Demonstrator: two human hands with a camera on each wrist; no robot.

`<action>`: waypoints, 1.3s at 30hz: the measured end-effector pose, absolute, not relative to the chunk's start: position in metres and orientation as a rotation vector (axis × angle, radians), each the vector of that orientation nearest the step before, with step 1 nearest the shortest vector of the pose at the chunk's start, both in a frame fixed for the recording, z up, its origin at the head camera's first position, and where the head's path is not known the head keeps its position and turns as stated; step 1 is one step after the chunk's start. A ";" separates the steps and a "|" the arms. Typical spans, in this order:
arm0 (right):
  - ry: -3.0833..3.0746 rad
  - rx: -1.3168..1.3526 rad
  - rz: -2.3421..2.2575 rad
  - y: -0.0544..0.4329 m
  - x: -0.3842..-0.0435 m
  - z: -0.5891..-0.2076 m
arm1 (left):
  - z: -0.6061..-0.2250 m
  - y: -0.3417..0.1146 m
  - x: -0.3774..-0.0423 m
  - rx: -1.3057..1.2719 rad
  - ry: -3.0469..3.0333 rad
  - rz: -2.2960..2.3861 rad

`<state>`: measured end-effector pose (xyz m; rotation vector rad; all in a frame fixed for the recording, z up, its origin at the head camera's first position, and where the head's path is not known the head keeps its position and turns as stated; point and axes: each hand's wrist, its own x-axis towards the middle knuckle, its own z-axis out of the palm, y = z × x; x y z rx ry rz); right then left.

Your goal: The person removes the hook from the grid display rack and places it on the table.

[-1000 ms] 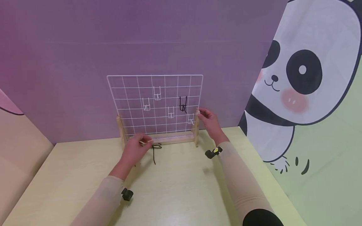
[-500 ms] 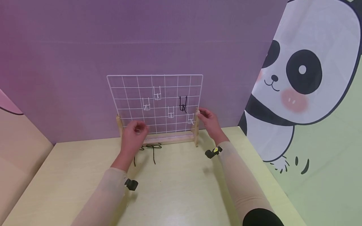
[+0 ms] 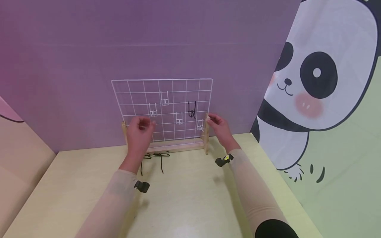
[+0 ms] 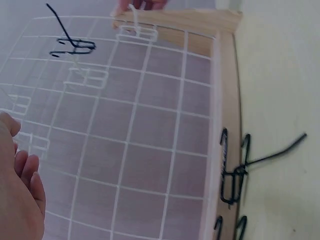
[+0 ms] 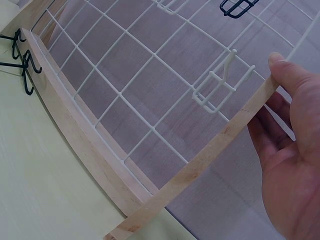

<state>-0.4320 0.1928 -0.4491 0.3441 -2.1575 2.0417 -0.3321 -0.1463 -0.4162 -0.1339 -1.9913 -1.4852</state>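
A white wire grid panel (image 3: 131, 99) stands in a wooden stand (image 5: 200, 165). My right hand (image 5: 295, 135) holds the top of the stand's right upright and the grid's edge there, thumb in front, fingers behind. My left hand (image 3: 139, 134) is raised before the grid's lower left part, its fingers loosely curved and nothing visible in them. In the left wrist view, left fingertips (image 4: 31, 172) are near a white hook (image 4: 37, 144). Other white hooks (image 3: 164, 99) and a black hook (image 3: 192, 109) hang on the grid.
Two black wire hooks (image 3: 160, 154) lie at the stand's front base, arms pointing toward me. The stand is at the back of a pale wood table (image 3: 178, 188). Behind rises a purple wall (image 3: 166, 39), with a panda picture (image 3: 315, 79) on the right.
My left hand has risen from beside the black hooks to in front of the grid's lower left part. The right hand stays at the right upright.
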 end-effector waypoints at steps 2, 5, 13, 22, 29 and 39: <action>-2.152 0.345 2.046 0.193 -0.432 -0.449 | -0.414 -0.145 -0.335 -0.143 -1.942 -1.488; -2.142 0.351 2.052 0.193 -0.433 -0.450 | -0.410 -0.143 -0.336 -0.151 -1.891 -1.494; -2.146 0.348 2.046 0.192 -0.430 -0.449 | -0.404 -0.142 -0.341 -0.232 -1.827 -1.483; -2.133 0.361 2.055 0.192 -0.428 -0.448 | -0.402 -0.141 -0.342 -0.247 -1.834 -1.428; -2.139 0.366 2.049 0.192 -0.429 -0.448 | -0.403 -0.142 -0.344 -0.260 -1.841 -1.350; -2.133 0.364 2.047 0.191 -0.428 -0.447 | -0.406 -0.147 -0.350 -0.322 -1.839 -1.091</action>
